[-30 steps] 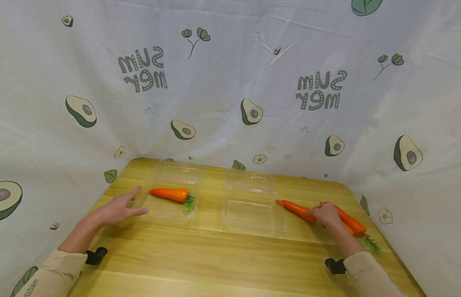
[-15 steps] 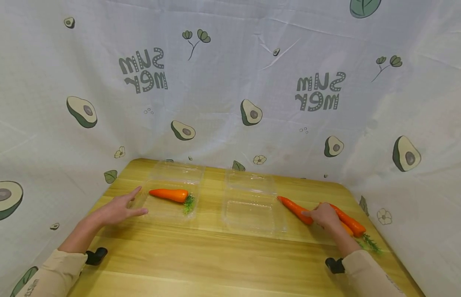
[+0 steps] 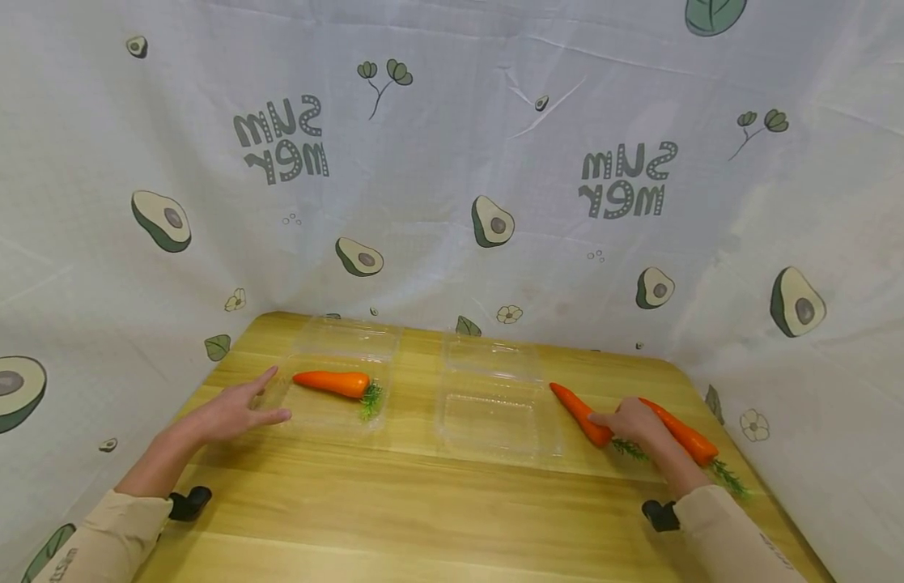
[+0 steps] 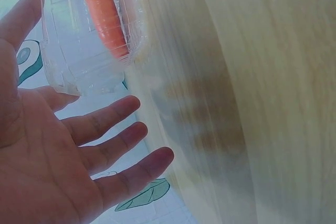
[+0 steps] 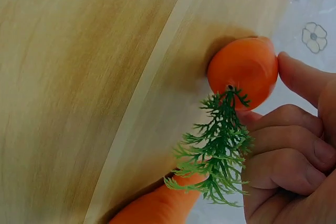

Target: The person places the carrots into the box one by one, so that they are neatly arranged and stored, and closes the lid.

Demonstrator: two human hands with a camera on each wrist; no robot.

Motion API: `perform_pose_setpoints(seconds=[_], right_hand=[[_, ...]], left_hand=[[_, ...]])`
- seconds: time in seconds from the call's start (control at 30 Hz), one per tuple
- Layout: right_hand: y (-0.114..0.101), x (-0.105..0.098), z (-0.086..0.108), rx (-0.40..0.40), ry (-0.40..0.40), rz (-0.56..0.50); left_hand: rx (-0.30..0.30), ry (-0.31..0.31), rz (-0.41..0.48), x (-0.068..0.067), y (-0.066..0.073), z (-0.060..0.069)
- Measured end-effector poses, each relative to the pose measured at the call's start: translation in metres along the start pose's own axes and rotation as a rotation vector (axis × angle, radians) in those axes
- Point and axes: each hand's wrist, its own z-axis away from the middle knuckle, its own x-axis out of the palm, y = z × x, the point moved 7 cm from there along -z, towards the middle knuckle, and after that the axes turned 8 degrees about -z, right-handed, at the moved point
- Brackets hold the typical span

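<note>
My left hand (image 3: 229,411) is spread with straight fingers at the left side of a clear plastic container (image 3: 299,411). In that container lies an orange carrot (image 3: 331,382) with green leaves. Thumb and index finger of my right hand (image 3: 637,425) pinch a second carrot (image 3: 579,411) near its thick end, while the other fingers curl in. Its green leaves (image 5: 223,145) hang from the end in the right wrist view. A third carrot (image 3: 685,433) lies just beyond the right hand, partly hidden by it.
A second clear container (image 3: 491,417) with its lid folded back stands in the middle of the wooden table (image 3: 422,518). No carrot lies in it. A printed cloth (image 3: 422,162) hangs behind the table and along both sides.
The carrot at my right hand has turned, its tip shifting right and away and its thick end nearer. Its leaves now show. The left hand has stayed still.
</note>
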Motion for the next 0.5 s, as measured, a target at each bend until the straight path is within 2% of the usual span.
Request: perform_pose_setpoints(seconds=[0.3, 0.5], right_hand=[[-0.0019, 0.0008, 0.0026, 0.036, -0.052, -0.010], [0.0005, 0.0015, 0.0000, 0.024, -0.044, 0.008]], left_hand=[[-0.003, 0.011, -0.004, 0.0011, -0.0016, -0.0008], [-0.008, 0.009, 0.001, 0.0010, -0.0016, -0.0007]])
